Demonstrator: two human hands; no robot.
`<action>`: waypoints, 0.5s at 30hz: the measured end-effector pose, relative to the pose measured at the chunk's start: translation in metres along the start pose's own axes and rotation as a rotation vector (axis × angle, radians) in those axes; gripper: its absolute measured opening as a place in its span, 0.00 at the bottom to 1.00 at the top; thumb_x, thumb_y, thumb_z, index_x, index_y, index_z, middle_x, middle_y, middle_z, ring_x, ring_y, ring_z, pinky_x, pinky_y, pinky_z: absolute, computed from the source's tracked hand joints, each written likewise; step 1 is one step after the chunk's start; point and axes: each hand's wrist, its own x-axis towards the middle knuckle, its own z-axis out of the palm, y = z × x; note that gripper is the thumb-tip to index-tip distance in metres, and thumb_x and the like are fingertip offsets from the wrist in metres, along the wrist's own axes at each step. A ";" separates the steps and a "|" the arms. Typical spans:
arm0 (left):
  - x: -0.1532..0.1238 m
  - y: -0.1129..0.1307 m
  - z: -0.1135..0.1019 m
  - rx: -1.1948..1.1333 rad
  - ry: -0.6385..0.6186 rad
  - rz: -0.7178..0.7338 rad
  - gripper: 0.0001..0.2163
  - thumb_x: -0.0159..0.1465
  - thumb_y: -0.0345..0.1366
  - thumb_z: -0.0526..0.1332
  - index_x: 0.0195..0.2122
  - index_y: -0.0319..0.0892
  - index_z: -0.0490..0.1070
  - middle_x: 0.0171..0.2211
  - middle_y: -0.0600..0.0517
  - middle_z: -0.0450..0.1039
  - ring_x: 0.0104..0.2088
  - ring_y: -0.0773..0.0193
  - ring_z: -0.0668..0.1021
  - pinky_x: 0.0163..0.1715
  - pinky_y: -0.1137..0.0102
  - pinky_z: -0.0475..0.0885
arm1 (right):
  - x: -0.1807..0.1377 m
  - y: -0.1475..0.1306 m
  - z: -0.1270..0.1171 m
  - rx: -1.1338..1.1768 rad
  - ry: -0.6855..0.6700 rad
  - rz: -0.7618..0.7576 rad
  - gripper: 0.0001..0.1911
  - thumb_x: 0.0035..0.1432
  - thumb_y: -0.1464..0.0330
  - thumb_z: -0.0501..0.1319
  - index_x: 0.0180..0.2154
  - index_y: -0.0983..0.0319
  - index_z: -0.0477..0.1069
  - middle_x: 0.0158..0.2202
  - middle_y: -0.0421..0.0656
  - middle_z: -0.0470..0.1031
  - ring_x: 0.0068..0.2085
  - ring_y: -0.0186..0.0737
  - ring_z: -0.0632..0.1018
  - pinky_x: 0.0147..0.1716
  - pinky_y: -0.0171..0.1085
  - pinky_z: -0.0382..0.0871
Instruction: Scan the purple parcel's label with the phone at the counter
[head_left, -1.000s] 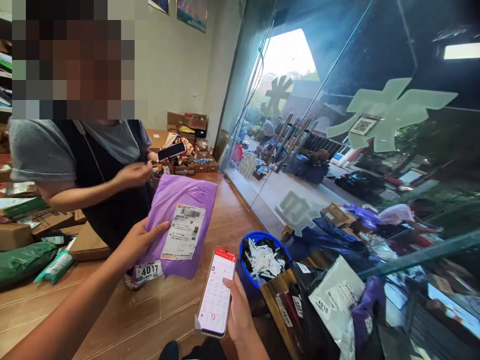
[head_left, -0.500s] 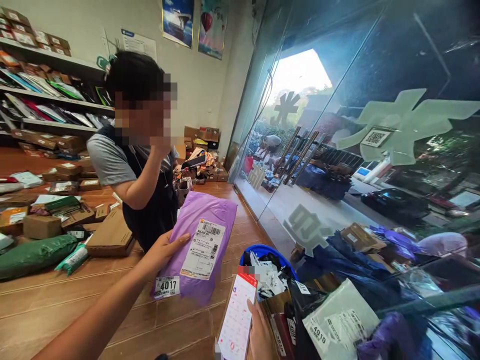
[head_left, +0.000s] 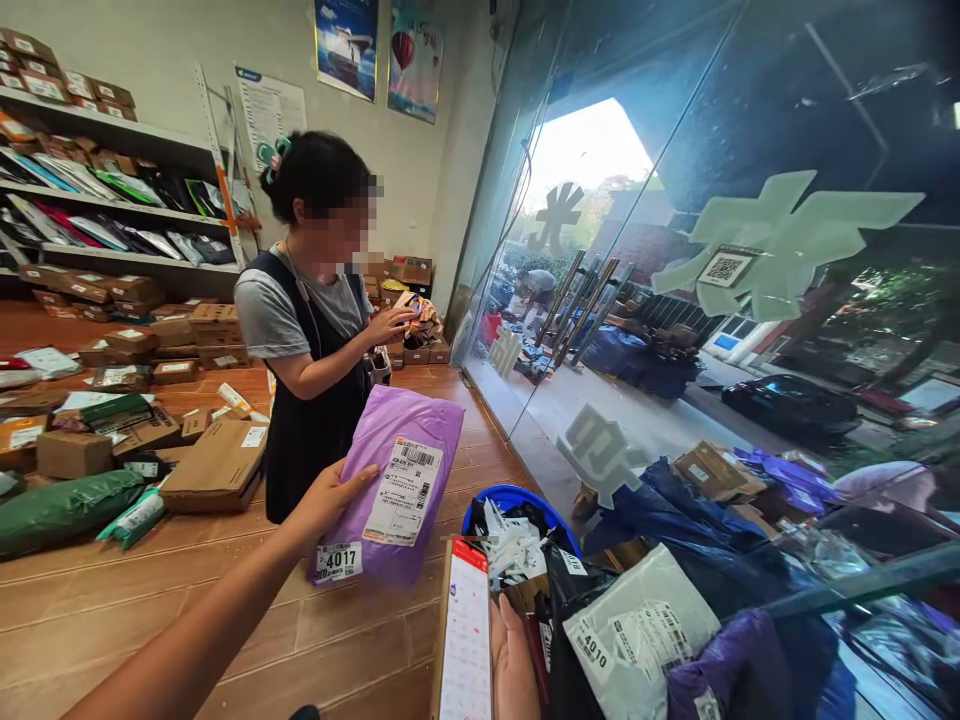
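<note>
Item 1: my left hand point(head_left: 330, 497), raised before me, thumb on the front and fingers behind, gripping the purple mailer point(head_left: 397, 480) by its left edge. The mailer is held upright in the air over the wooden floor point(head_left: 150, 600), its face towards me. It bears a white shipping label point(head_left: 403, 490) with a barcode, and a smaller tag point(head_left: 337, 561) reading 4017 at the lower left corner.

Item 2: my right hand point(head_left: 514, 665), low at the bottom edge, closed round a phone point(head_left: 465, 640) from its right side. The phone stands nearly edge-on, screen lit, a red band at the top.

Item 3: blue bin point(head_left: 517, 497), just beyond the phone, filled with white paper scraps.

Item 4: pile of parcels to my right, including a grey bag point(head_left: 637, 630) tagged 4010, and a purple bag point(head_left: 731, 665) beside it.

Item 5: another person point(head_left: 315, 330) standing behind the mailer in a grey shirt and dark pinafore, both hands up at chest height holding something small; I cannot tell what.

Item 6: cardboard boxes point(head_left: 217, 465) and a green bag point(head_left: 60, 510) lying on the floor to the left.

Item 7: shelves point(head_left: 97, 190) of parcels along the left wall.

Item 8: glass door point(head_left: 675, 280) to the right, with pale lettering.
</note>
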 end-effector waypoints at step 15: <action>0.033 -0.051 -0.006 -0.015 0.116 -0.018 0.27 0.46 0.49 0.75 0.42 0.38 0.71 0.34 0.46 0.81 0.29 0.57 0.81 0.29 0.67 0.77 | 0.021 -0.016 0.079 -0.005 -0.073 -0.145 0.36 0.37 0.50 0.73 0.46 0.60 0.71 0.40 0.45 0.82 0.41 0.48 0.81 0.45 0.45 0.74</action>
